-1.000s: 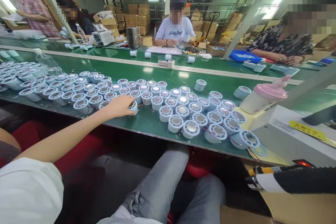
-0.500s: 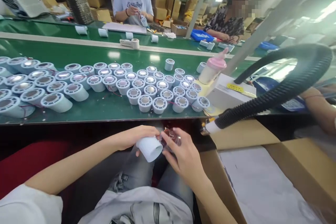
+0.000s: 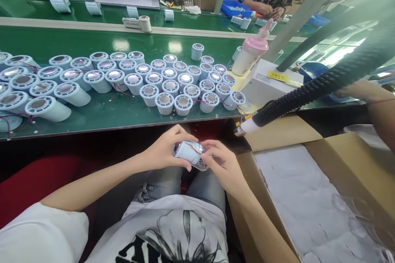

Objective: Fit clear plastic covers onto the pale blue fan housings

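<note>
Over my lap, my left hand (image 3: 165, 148) is wrapped round a light blue cylindrical housing (image 3: 187, 153) lying on its side, with a thin red wire along it. At the housing's right end is a clear plastic part (image 3: 202, 166) with spoke-like lines. The fingers of my right hand (image 3: 224, 165) are closed on that clear part, against the end of the housing. Beyond my hands, several similar light blue housings (image 3: 164, 102) stand or lean on the green bench (image 3: 101, 117), some with red wires.
A black flexible hose (image 3: 286, 100) arches in from the right, its nozzle above an open cardboard box (image 3: 348, 172) with a white lining. A pink-topped bottle (image 3: 251, 51) stands by a white box (image 3: 262, 82). Two people work across the bench; another person's arm (image 3: 373, 94) is at right.
My left hand has turned the housing so its wired side faces up. My right hand has brought the clear part against its end. The view has tilted down.
</note>
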Demonstrator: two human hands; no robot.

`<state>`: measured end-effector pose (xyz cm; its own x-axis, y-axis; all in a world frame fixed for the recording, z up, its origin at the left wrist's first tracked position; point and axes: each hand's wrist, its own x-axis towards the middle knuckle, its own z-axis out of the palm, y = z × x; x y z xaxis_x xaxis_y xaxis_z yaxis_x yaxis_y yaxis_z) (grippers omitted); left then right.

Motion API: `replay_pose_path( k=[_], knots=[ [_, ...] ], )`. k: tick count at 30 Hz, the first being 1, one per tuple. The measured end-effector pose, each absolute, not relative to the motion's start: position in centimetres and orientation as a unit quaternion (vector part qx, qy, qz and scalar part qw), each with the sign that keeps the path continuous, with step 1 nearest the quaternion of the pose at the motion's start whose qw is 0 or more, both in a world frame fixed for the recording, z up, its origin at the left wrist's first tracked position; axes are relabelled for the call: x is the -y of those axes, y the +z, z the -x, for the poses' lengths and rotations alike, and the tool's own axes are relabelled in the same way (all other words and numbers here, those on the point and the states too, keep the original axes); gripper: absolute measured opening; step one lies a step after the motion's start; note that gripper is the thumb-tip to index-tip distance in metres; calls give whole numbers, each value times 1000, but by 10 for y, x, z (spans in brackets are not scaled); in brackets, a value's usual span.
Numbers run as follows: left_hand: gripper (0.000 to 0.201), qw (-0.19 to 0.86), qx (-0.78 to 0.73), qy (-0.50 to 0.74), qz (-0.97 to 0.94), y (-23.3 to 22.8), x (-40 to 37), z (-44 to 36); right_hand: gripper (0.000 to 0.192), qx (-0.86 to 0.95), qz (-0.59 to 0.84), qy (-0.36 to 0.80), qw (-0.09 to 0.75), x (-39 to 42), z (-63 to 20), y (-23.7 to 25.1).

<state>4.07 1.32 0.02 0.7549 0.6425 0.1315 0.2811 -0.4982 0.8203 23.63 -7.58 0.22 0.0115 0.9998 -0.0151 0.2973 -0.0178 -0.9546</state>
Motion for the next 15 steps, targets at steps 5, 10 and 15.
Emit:
replay_pose_path(
  k=[5,10,15],
  knots=[
    [66,438,-243,203,-841,-11,-13,-37,25,481,587,462,459,74,-238,3],
    [66,576,-215,175,-770,-7,-11,-38,27,378,556,549,496,74,-242,0],
    [59,679,-252,184,-664,-4,-7,-38,17,552,490,472,482,80,-244,-2]
  ],
)
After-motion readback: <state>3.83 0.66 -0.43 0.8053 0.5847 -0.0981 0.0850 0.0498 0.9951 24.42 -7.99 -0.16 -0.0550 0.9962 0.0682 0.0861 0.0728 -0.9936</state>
